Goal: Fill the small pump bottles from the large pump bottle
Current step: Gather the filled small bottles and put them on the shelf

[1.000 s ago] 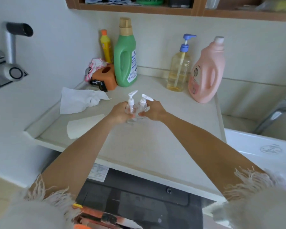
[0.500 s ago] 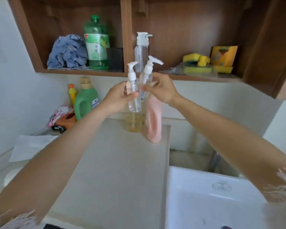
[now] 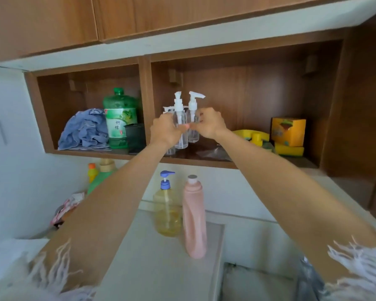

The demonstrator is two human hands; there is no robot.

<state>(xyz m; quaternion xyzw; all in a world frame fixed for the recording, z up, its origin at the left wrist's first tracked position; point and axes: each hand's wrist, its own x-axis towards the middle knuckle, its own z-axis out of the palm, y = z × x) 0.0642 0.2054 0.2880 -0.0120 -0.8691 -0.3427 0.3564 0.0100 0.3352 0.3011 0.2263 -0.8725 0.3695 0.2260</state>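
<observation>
Both arms reach up to the right-hand compartment of the wooden shelf [image 3: 195,161]. My left hand [image 3: 165,131] grips a small clear pump bottle [image 3: 180,124] with a white pump. Beside it, my right hand [image 3: 208,124] grips a second small clear pump bottle [image 3: 193,127]. The two bottles are upright, side by side, just above the shelf board. A third clear pump bottle [image 3: 168,111] stands on the shelf, mostly hidden behind my left hand. The large pump bottle [image 3: 167,211], with yellow liquid and a blue pump, stands on the counter below.
A pink bottle [image 3: 193,220] stands right of the large pump bottle on the counter [image 3: 156,268]. The left compartment holds a green bottle [image 3: 119,120], a blue cloth [image 3: 85,131] and a black cup [image 3: 135,137]. Yellow sponges [image 3: 289,149] and an orange box [image 3: 288,131] sit at the right.
Both hands lifted the two small bottles from the counter up to the right shelf compartment, and the view tilted upward with them.
</observation>
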